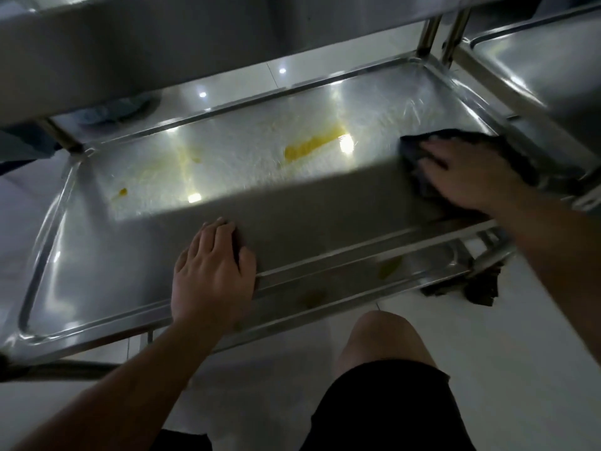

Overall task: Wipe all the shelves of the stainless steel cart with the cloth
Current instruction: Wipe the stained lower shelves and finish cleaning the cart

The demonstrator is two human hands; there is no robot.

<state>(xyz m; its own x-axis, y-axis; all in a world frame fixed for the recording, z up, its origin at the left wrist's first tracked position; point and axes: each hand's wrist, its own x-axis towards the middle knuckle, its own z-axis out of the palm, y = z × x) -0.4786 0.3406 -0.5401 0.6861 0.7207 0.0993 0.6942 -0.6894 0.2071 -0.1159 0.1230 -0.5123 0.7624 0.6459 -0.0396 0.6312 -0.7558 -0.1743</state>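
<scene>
Head view: the right hand lies flat, fingers straight, pressing the dark cloth onto the right end of the cart's lower shelf — grip released, not grasping. The left hand rests over the shelf's near rim, fingers relaxed, grip released. Yellow smears mark the shelf's lit centre — well apart from the cloth. An upper shelf overhangs.

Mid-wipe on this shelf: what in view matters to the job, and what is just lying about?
Job: dark grey cloth under right hand; stainless steel cart shelf; yellow smears; left hand on the front rim.
Lying about: blue crumpled cloth behind the cart; dark rag on the floor.
</scene>
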